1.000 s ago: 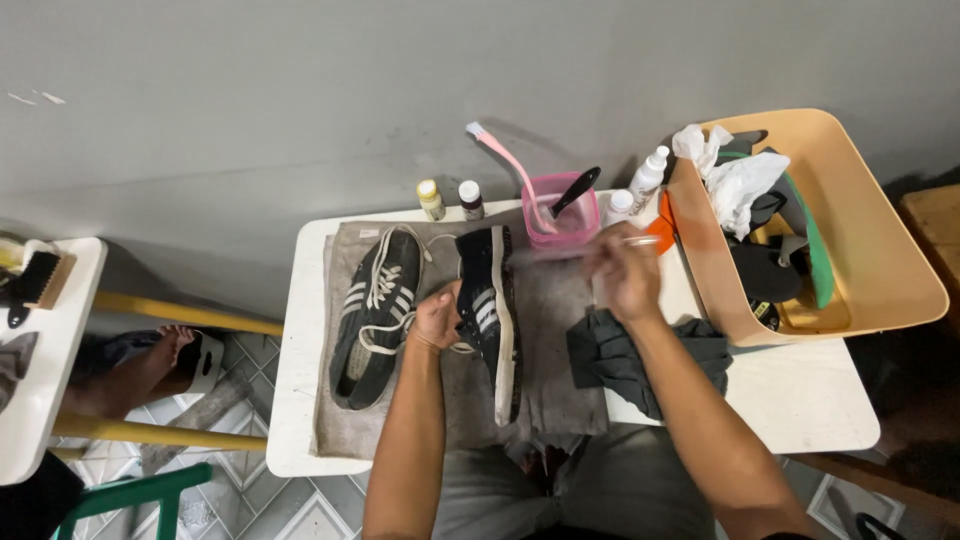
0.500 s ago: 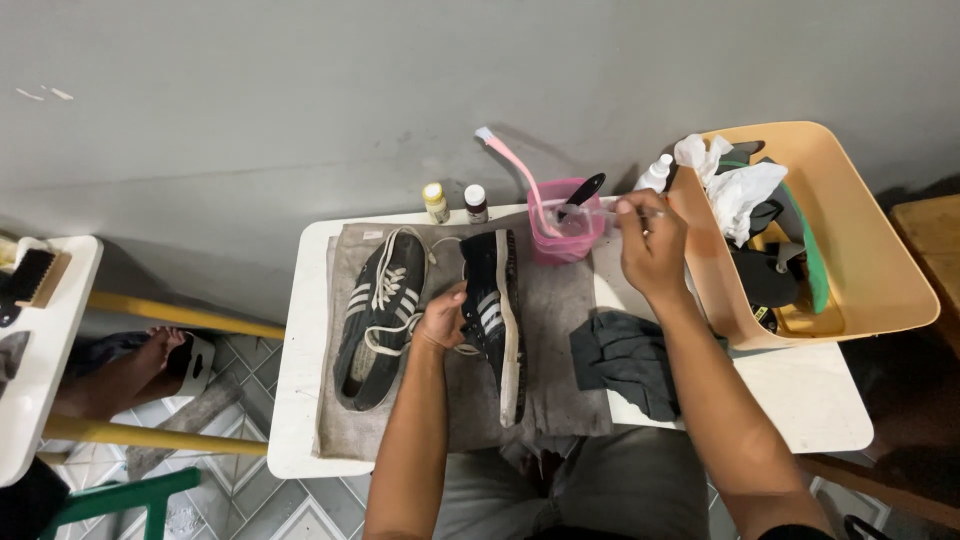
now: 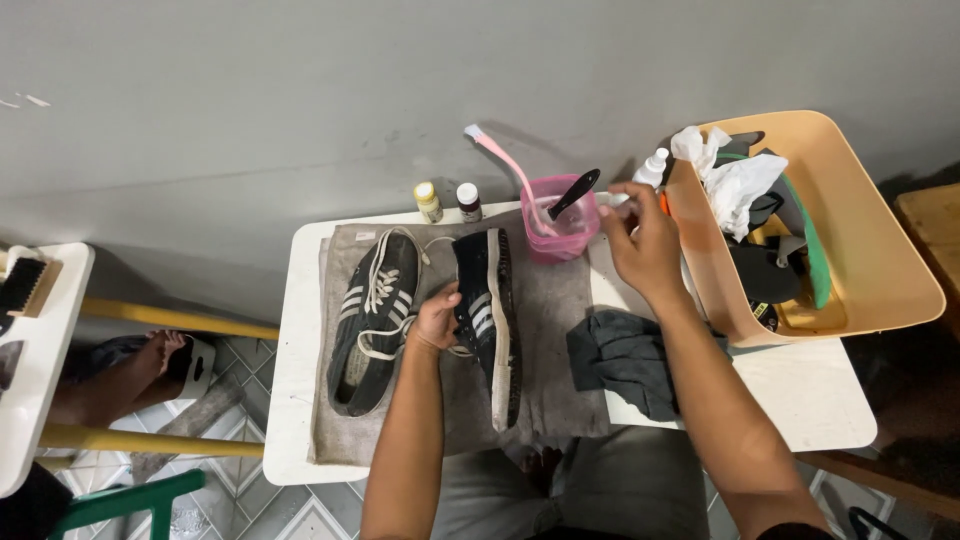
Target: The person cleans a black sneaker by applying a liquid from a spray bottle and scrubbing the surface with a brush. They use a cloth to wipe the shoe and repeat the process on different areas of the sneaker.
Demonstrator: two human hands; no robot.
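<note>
While the left hand [image 3: 437, 318] grips the right-hand shoe [image 3: 487, 310] at frame centre, the right hand [image 3: 645, 240] has moved from above the cloth [image 3: 625, 360] up to the pink cup [image 3: 560, 222] — fingers closed on a small white brush, it seems. White table [image 3: 780, 390], grey mat [image 3: 560, 330], tan bin [image 3: 850, 250] upper right — grey wall behind.

Both forearms are bare to the elbow, with grey trousers over the lap and no rings or watch showing on the left hand [image 3: 437, 318] or right hand [image 3: 645, 245]

Both hands [image 3: 438, 318] [image 3: 640, 243] forward, fingers curled
</note>
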